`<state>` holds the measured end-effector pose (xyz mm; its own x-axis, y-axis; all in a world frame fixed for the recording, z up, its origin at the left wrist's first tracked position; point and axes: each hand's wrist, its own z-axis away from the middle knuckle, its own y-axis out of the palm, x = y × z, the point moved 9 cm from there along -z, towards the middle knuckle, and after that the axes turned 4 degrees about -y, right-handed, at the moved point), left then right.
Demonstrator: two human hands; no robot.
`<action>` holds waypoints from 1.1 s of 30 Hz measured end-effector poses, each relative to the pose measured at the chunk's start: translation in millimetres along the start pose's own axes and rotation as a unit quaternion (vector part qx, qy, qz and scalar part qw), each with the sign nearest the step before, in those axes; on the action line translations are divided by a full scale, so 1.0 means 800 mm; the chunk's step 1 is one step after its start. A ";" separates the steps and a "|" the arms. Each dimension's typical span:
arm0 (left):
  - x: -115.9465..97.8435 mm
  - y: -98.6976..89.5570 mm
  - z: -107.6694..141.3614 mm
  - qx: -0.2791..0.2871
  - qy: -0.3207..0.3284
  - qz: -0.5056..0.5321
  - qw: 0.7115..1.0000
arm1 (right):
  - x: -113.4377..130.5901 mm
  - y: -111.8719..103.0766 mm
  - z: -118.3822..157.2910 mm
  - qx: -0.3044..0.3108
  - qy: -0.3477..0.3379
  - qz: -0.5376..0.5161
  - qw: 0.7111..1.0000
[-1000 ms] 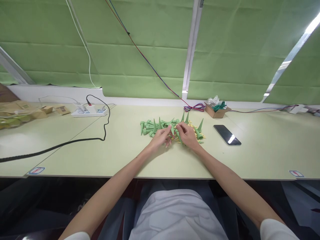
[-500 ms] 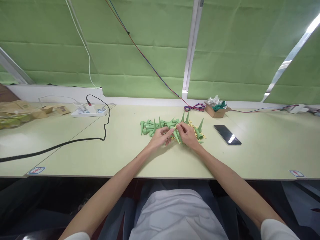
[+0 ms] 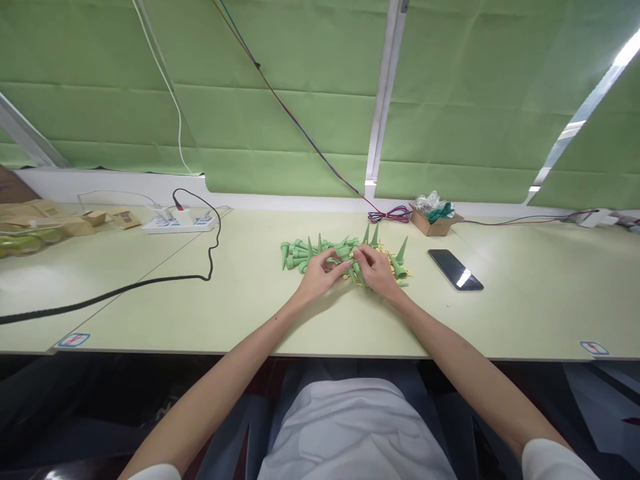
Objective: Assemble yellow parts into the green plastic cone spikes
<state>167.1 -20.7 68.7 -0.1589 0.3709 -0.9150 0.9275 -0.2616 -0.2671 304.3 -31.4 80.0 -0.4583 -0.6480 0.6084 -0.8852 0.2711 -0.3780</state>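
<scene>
A pile of green plastic cone-shaped spikes [image 3: 299,253] lies on the table in front of me, some standing point up. Among the spikes on the right are small yellow pieces [image 3: 383,250]. My left hand [image 3: 319,273] is at the near side of the pile, its thumb and fingers curled round a green spike [image 3: 343,252] that its fingers partly cover. Close beside it, my right hand [image 3: 376,268] has thumb and forefinger pinched together at this spike's end. Whatever is inside that pinch is too small and hidden to make out.
A black phone [image 3: 455,269] lies to the right. Behind it stands a small cardboard box [image 3: 434,225] with crumpled plastic, near coiled wires [image 3: 390,214]. On the left are a power strip [image 3: 179,224], a black cable [image 3: 145,283] and bagged items [image 3: 40,230].
My left hand has turned, and the spike between my hands that pointed down toward me has swung up and away. The right hand stays pinched in nearly the same place.
</scene>
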 end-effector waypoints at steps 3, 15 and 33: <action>0.000 -0.005 0.000 -0.031 0.014 -0.025 0.999 | -0.001 0.000 0.000 -0.001 0.002 -0.003 1.000; -0.022 -0.013 0.006 -0.077 0.128 -0.110 0.983 | 0.003 0.002 0.000 0.011 0.005 -0.029 1.000; -0.024 -0.010 0.008 -0.083 0.146 -0.155 0.974 | 0.001 0.005 0.000 0.012 -0.002 0.000 1.000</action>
<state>160.7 -31.1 86.1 -0.3599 0.6522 -0.6671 0.8959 0.0420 -0.4422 300.1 -30.9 78.8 -0.4573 -0.6508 0.6060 -0.8833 0.2532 -0.3946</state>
